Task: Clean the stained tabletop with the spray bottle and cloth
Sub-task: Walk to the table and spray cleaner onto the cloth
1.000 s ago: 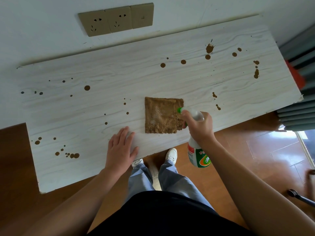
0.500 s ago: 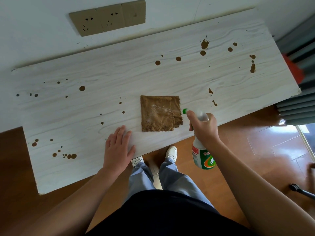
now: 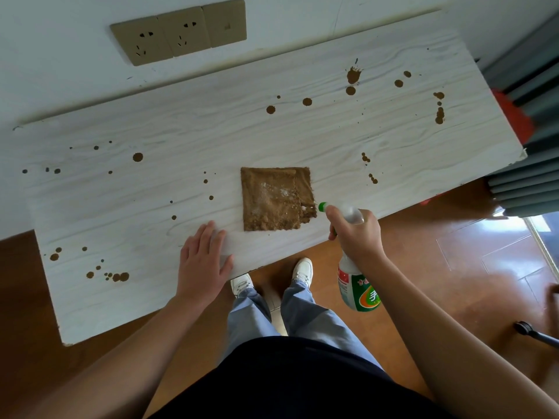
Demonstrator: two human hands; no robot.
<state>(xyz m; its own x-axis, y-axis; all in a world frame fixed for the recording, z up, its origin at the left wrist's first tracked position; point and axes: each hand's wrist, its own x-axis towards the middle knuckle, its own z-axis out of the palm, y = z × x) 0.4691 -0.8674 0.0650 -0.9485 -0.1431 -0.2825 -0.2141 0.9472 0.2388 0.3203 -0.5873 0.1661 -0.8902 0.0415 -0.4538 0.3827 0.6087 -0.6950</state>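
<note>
White tabletop [image 3: 302, 137] with brown stains [image 3: 354, 75], sockets [image 3: 178, 33] behind, left fingers [image 3: 205, 234] flat, right fingers [image 3: 331, 213] gripping spray bottle [image 3: 358, 293]

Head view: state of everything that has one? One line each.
spray bottle: held past the table's front edge, nozzle pointing at the cloth
cloth: folded, lying flat, white foam specks on top
tabletop: brown stains scattered across it, unwiped
left hand: flat on the tabletop, fingers straight
right hand: grips the bottle's neck
wall sockets: nothing plugged in
</note>
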